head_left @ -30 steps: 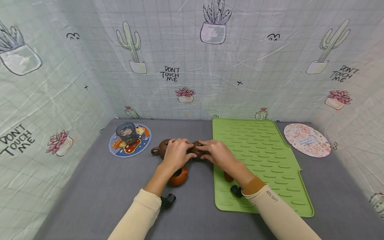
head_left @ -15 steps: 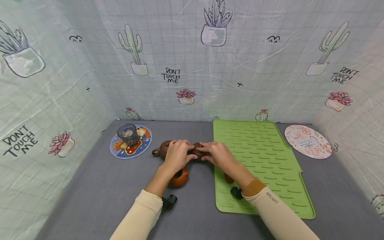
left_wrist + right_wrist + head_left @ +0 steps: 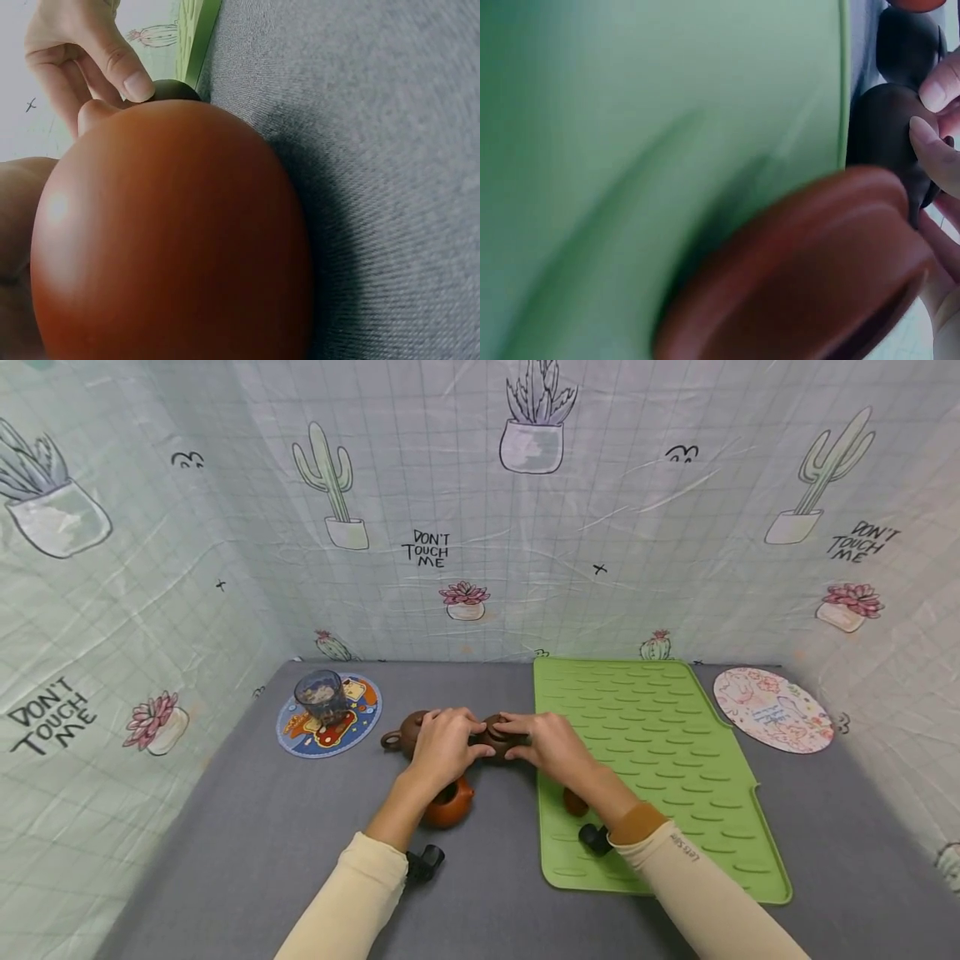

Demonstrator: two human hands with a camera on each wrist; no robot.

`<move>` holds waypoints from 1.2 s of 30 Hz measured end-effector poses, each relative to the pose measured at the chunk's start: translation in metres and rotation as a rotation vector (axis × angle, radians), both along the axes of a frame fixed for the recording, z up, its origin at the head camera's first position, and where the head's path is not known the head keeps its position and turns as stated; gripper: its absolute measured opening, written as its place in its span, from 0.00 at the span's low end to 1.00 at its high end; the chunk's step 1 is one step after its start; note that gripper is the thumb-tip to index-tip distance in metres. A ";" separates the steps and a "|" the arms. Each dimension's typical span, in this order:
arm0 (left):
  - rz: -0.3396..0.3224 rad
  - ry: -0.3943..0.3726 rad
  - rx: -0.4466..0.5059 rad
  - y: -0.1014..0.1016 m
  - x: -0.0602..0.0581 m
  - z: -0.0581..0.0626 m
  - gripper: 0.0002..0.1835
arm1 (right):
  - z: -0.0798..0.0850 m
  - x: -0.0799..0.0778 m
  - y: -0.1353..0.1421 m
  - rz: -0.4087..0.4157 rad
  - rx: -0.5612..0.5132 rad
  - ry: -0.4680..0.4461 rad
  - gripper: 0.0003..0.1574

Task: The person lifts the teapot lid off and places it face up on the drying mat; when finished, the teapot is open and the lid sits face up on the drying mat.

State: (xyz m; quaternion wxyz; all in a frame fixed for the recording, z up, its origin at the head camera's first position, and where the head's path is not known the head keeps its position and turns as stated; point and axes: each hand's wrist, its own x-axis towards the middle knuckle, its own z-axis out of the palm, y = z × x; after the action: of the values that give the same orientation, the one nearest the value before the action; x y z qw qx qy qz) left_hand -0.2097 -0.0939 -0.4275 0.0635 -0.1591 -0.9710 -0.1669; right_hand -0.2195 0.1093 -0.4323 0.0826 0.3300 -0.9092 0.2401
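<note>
Centrally, between two hands: one dark brown vessel [image 3: 495,747], smooth, matte, rounded; clock directions are read from it in the head view. At 9 o'clock, one loop-handled pot [image 3: 409,731], likewise dark brown, partly behind the left hand, its ring handle [image 3: 391,741] pointing outward; at 7 o'clock, one orange-brown pot [image 3: 448,810], globular, glossy, with a stubby projection, standing on grey woven cloth [image 3: 247,843]; at 4 o'clock, one reddish-brown round piece [image 3: 576,802], thick-rimmed, lying on a green mat [image 3: 652,760] with raised oval ridges; at 3 o'clock, beyond the mat, one pink-printed coaster [image 3: 772,710].

Containers: the orange-brown pot, mouth uncovered, interior dark, contents cannot be told; one bluish glass tumbler [image 3: 322,695], between 9 and 10 o'clock on a blue printed coaster [image 3: 296,739], pale shapes showing through, whether inside or beneath unclear.

Hands: both forearms reach forward and inward; the right hand [image 3: 551,747] grasps the dark brown vessel between thumb and bent fingers; the left hand [image 3: 444,745] pinches at its opposite side, fingers bent, thumb toward 3 o'clock.
</note>
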 end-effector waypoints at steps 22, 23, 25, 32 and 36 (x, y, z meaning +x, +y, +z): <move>-0.067 -0.013 0.006 -0.004 -0.005 0.003 0.21 | 0.016 -0.006 0.012 0.005 -0.235 -0.129 0.29; -0.065 -0.017 0.006 -0.004 -0.005 0.003 0.21 | 0.017 -0.005 0.013 0.000 -0.246 -0.131 0.28; -0.061 -0.019 0.003 -0.005 -0.006 0.003 0.21 | 0.019 -0.005 0.013 -0.007 -0.270 -0.137 0.28; -0.047 -0.054 0.019 -0.003 -0.008 0.002 0.20 | 0.025 -0.001 0.017 -0.028 -0.384 -0.189 0.26; -0.041 -0.069 0.029 -0.001 -0.010 0.003 0.20 | 0.029 0.001 0.018 -0.037 -0.417 -0.198 0.25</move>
State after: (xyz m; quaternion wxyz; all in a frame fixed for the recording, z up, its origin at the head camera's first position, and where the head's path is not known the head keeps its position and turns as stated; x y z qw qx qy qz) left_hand -0.2194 -0.0953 -0.4244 0.0287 -0.1721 -0.9666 -0.1878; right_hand -0.2188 0.1277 -0.4034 0.0637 0.2637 -0.8495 0.4524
